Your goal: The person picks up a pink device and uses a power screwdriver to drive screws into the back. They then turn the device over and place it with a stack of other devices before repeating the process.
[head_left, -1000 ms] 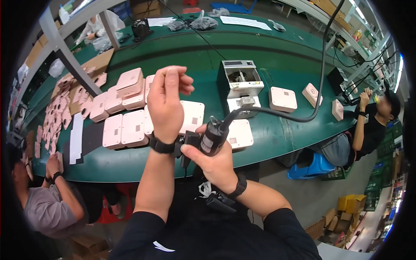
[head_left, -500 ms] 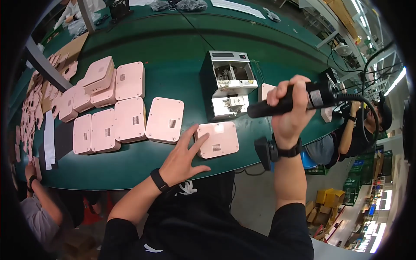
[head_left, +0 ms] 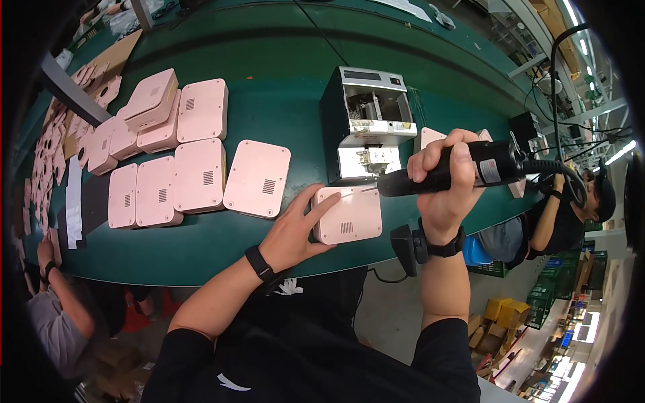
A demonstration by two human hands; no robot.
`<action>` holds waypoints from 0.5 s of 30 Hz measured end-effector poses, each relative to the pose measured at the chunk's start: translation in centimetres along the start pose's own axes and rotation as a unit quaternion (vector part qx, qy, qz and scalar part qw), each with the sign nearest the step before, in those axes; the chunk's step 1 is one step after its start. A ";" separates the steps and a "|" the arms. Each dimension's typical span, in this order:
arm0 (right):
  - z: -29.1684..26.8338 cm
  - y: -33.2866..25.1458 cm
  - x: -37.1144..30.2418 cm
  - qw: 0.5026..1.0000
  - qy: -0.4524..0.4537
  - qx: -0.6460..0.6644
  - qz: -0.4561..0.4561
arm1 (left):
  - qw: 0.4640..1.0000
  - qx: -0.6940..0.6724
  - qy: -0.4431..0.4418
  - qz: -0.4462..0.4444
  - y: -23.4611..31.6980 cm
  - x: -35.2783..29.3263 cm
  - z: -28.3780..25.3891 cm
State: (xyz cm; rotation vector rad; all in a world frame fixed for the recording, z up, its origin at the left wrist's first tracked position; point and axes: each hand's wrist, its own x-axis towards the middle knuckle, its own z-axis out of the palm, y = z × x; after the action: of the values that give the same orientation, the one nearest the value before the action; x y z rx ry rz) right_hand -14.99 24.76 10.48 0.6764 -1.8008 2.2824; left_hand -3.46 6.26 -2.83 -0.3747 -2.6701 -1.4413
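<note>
My right hand (head_left: 450, 174) is closed around a black electric screwdriver (head_left: 470, 168), held tilted with its cord leaving at the right. Its thin bit reaches left over the far side of a pink plastic box (head_left: 349, 218); whether the tip touches a screw is unclear. My left hand (head_left: 292, 228) grips that box at its left side, index finger on top and thumb by the near corner. The box lies flat, a slotted vent facing up. Just beyond it stands a black and silver screw feeder (head_left: 369, 127). Left of my hand lies another pink box (head_left: 258, 178).
Several more pink boxes (head_left: 200, 176) lie in rows at the left, one stacked on others. Farther left are flat pink parts (head_left: 47, 154) on cardboard and white strips (head_left: 73, 201). Co-workers sit at both sides. Other pink boxes (head_left: 430, 138) are behind the screwdriver.
The screwdriver has come lower and slightly left over the box, its bit now visible. My left thumb has drawn in against the box.
</note>
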 end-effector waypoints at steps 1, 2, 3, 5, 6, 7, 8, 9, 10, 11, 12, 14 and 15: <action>0.2 0.1 -0.1 1.000 -0.003 0.007 -0.001 | 1.000 0.001 0.001 0.008 0.0 0.0 0.0; 0.3 0.2 -0.2 1.000 -0.006 0.015 -0.003 | 1.000 0.001 0.001 0.007 0.0 0.0 0.1; 0.4 0.3 -0.3 1.000 -0.009 0.023 -0.004 | 1.000 0.000 0.002 0.005 0.0 -0.1 0.2; 0.5 0.5 -0.3 1.000 -0.006 0.026 -0.002 | 1.000 -0.003 0.006 0.003 0.0 0.0 0.2; 0.5 0.6 -0.3 1.000 -0.003 0.028 0.000 | 1.000 -0.003 0.007 0.003 0.0 0.1 0.2; 0.5 0.8 -0.2 1.000 0.000 0.031 0.002 | 1.000 -0.005 0.007 0.003 0.0 0.1 0.3; 0.5 1.0 -0.2 1.000 -0.001 0.031 0.001 | 1.000 -0.007 0.007 0.004 -0.1 0.0 0.3; 0.6 1.3 -0.4 1.000 0.002 0.027 0.006 | 1.000 -0.009 0.008 0.004 -0.1 0.0 0.3; 0.6 1.6 -0.5 1.000 0.006 0.024 0.011 | 1.000 -0.009 0.009 0.003 -0.1 -0.1 0.4; 0.6 1.9 -0.6 1.000 0.010 0.020 0.015 | 1.000 -0.008 0.011 0.003 -0.1 -0.2 0.4; 0.7 2.1 -0.6 1.000 0.009 0.020 0.016 | 1.000 -0.007 0.012 0.004 0.0 -0.2 0.4; 0.7 2.5 -0.7 0.999 0.006 0.025 0.027 | 1.000 -0.006 0.014 0.003 0.0 -0.2 0.4; 0.7 2.6 -0.7 0.999 0.005 0.027 0.033 | 1.000 -0.009 0.011 -0.001 0.0 -0.1 0.3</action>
State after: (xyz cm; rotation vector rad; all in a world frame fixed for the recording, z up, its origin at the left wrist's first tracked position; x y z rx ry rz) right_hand -15.20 23.50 8.03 0.6217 -1.7881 2.3811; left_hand -3.32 6.45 -3.03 -0.3557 -2.6431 -1.4614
